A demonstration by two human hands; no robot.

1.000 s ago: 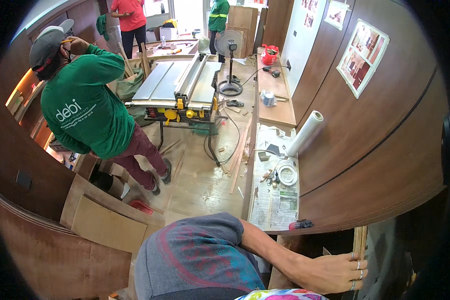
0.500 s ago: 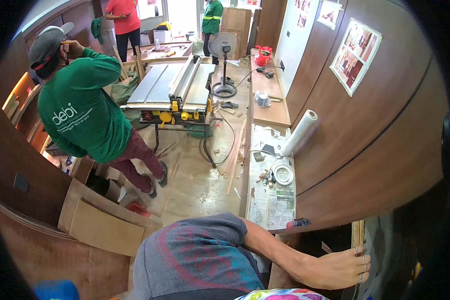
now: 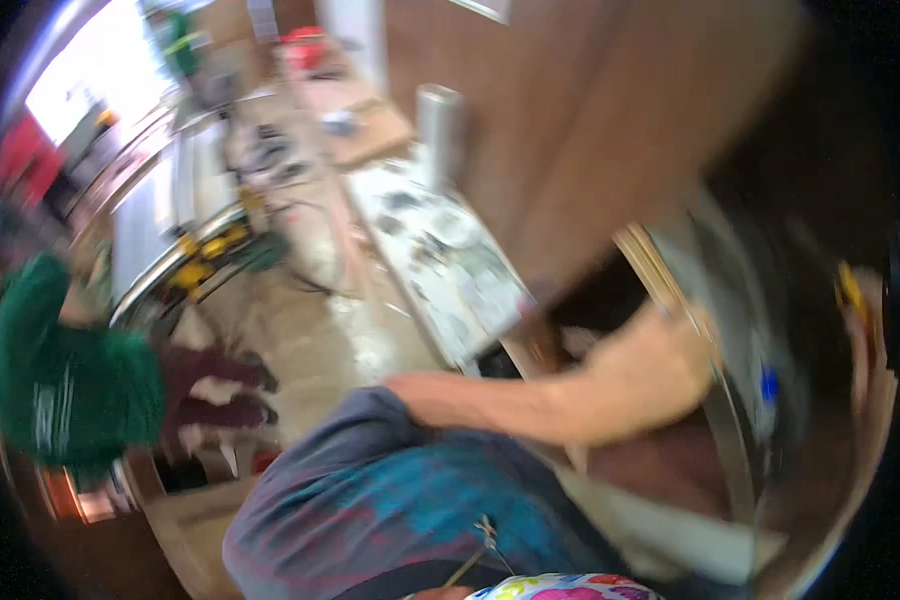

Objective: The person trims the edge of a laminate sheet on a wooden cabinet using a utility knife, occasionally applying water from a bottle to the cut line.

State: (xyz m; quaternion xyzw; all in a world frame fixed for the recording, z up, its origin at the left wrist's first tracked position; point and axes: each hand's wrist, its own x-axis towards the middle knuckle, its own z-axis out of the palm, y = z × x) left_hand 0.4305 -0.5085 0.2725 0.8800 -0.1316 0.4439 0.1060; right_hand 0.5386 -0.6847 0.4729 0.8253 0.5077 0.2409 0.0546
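My left arm reaches across to the right from a grey sleeve. My left hand is bent, its fingers closed over the pale layered edge of an upright wooden board at a dark cabinet opening. The fingertips are blurred and partly hidden behind that edge. Beyond them stands a grey panel, with a small blue thing beside it, too smeared to name. My right hand does not show clearly. A blurred yellow object is near the right rim.
A newspaper-covered bench holds a clear plastic roll and small items. A table saw stands at the left. A person in green is near it; another in red is farther back. Brown wall panelling rises ahead.
My view has swung to the right and tilted, blurring the scene. The saw, bench and co-worker have shifted leftward in the picture. My left hand is still at the board's edge.
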